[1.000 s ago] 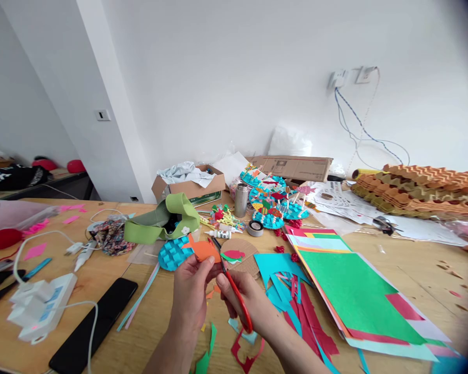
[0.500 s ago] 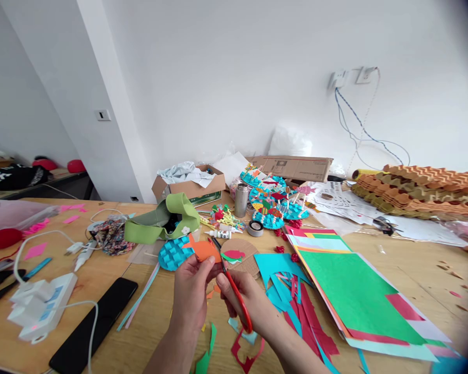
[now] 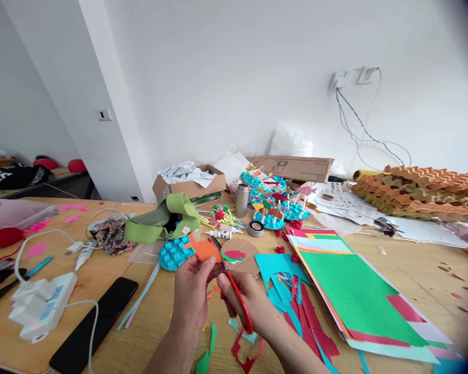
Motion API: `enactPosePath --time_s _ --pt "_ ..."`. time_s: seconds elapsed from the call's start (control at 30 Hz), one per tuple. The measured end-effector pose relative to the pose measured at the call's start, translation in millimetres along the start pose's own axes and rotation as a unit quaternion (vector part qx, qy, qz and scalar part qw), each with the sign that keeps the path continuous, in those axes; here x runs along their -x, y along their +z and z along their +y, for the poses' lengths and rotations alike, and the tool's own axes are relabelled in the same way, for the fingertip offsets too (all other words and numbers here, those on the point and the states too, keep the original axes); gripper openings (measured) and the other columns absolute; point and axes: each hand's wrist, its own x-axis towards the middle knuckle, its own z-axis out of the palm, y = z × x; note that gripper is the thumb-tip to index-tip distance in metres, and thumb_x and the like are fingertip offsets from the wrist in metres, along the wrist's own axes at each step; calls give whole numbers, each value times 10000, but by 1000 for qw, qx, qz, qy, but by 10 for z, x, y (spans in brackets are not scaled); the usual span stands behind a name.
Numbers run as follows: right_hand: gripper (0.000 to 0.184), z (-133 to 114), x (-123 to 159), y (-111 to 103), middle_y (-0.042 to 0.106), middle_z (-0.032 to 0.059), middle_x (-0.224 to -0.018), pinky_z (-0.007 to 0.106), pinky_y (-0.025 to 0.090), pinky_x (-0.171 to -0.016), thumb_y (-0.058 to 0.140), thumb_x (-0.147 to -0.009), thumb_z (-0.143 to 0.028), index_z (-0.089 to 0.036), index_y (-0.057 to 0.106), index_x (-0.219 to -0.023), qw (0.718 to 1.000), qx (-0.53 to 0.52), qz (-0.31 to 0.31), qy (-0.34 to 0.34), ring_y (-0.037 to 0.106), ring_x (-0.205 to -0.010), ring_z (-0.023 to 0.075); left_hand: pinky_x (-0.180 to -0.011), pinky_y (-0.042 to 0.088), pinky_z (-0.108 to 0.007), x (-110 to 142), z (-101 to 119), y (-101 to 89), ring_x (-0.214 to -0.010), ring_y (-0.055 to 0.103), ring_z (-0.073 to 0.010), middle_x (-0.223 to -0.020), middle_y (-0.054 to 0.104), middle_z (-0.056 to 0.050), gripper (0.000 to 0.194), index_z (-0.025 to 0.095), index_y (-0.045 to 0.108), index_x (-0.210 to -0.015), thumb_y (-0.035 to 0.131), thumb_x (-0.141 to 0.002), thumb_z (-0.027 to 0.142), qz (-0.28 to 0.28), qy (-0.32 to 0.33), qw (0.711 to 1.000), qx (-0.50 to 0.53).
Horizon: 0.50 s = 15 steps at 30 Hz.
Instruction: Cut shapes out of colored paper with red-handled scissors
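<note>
My left hand (image 3: 191, 291) pinches a piece of orange paper cut in a fish-like shape (image 3: 205, 251). My right hand (image 3: 244, 306) grips a pair of red-handled scissors (image 3: 237, 297), whose thin blades rise to the paper's right edge. Behind the orange paper lies a round blue woven paper piece (image 3: 174, 253), close to my left hand. A cardboard disc (image 3: 247, 257) with small red and green paper shapes sits just beyond the blades.
A stack of coloured paper sheets (image 3: 359, 296) and cyan and red scraps (image 3: 284, 291) lie to the right. A power strip (image 3: 42, 298), black phone (image 3: 93, 324) and green bag (image 3: 161, 221) are left. A metal flask (image 3: 241, 200) and paper-decorated plates (image 3: 267, 200) stand behind.
Both hands, the scissors and the orange paper stay almost in place. The whole view has shifted very slightly.
</note>
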Motion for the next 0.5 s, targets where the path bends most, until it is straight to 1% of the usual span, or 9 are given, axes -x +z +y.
enactPosePath --time_s 0.27,0.5 --pt "716 6 -20 4 428 -57 -455 196 278 -404 409 -718 -901 -187 468 -702 1000 -4 3 5 387 -403 72 -644 563 -285 -10 -11 2 -628 705 -188 -707 754 -59 247 128 730 -780 826 -597 263 3 -1 1000 11" --pt "714 12 -8 2 440 -53 -466 196 282 -411 400 -737 -892 -182 474 -708 1000 -6 4 -4 385 -410 71 -638 562 -273 4 1 3 -633 705 -186 -701 754 -60 226 126 728 -773 820 -614 258 -3 -4 1000 12"
